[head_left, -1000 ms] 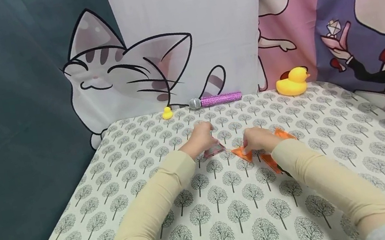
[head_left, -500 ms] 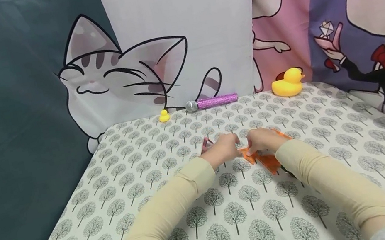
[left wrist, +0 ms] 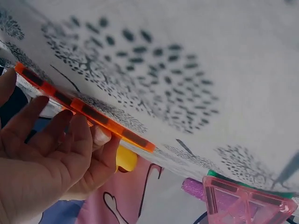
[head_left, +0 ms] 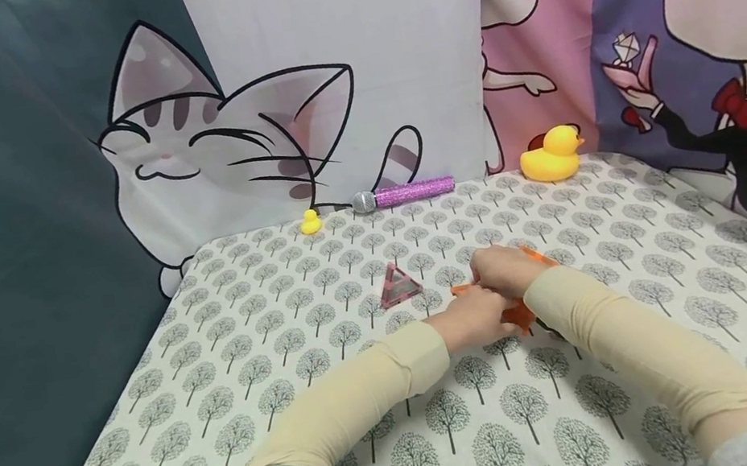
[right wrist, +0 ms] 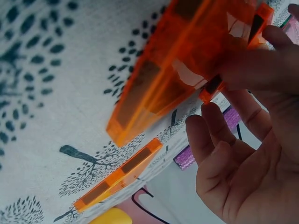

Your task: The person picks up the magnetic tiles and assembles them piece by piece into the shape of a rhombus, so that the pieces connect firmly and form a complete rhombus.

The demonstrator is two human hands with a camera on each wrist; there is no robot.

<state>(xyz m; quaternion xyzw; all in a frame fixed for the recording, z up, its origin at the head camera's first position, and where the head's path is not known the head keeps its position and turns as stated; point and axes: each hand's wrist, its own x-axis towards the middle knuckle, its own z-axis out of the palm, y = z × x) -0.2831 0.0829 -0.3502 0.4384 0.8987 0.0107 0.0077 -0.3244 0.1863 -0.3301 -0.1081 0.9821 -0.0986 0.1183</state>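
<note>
Both hands meet over translucent orange magnetic tiles right of the table's middle. My right hand (head_left: 503, 271) pinches a triangular orange tile (head_left: 459, 289), mostly hidden behind the fingers. My left hand (head_left: 471, 317), just in front of it, has its fingers bent at the edge of a larger orange tile (head_left: 522, 317). The left wrist view shows this orange edge (left wrist: 103, 121) along the left fingertips. In the right wrist view, the larger orange tile (right wrist: 145, 88) stands close to the right hand (right wrist: 247, 163). A pink triangular tile piece (head_left: 399, 287) sits apart, to the left.
Another orange tile (head_left: 538, 254) lies beyond the right wrist. At the back edge are a small yellow duck (head_left: 310, 223), a purple glitter microphone (head_left: 404, 194) and a large yellow duck (head_left: 553, 154). The tree-print cloth (head_left: 227, 419) covers the table.
My left hand has left the pink piece and moved right and nearer to the person, to the orange tiles beside the right hand. The right hand stays at its orange tile.
</note>
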